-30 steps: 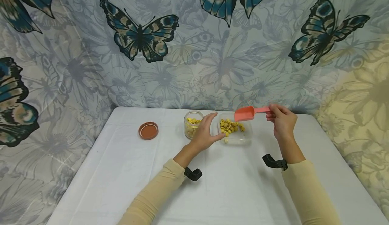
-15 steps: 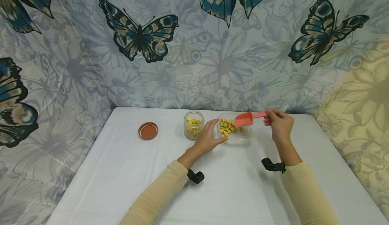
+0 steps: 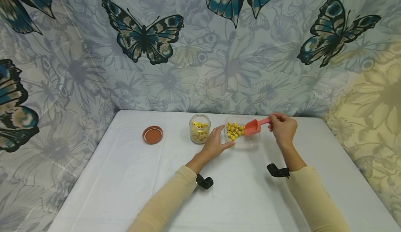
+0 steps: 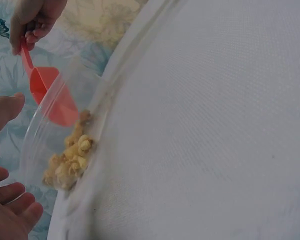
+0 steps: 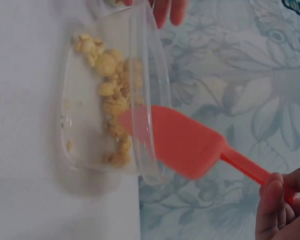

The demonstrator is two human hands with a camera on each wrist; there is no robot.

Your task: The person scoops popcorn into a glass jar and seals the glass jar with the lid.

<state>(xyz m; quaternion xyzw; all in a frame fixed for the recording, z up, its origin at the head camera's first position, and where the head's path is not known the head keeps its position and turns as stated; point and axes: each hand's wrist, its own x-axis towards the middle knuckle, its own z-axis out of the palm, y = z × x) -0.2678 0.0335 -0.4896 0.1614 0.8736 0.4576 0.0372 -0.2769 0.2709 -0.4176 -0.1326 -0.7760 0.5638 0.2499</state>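
Observation:
In the head view my right hand (image 3: 283,127) pinches the handle of a coral-pink scoop (image 3: 252,127). The scoop's tip dips into a clear plastic container (image 3: 250,142), at the edge of a heap of yellow popcorn (image 3: 233,131). From the right wrist view, the scoop (image 5: 187,142) slants over the rim, its front end among the popcorn (image 5: 110,90). Fingers spread, my left hand (image 3: 214,145) stands at the container's left side, between it and the glass jar. Whether those fingers touch the container wall I cannot tell; the left wrist view shows the thumb and fingers extended beside it.
Left of the container stands a lidless glass jar (image 3: 199,134) with popcorn inside. Farther left lies a brown round lid (image 3: 152,135). A white cloth covers the table (image 3: 238,197); butterfly-print fabric (image 3: 232,68) hangs behind it.
My right hand has lowered the scoop into the container, shifting slightly left. The left hand has moved a little right and down, away from the jar toward the container's side.

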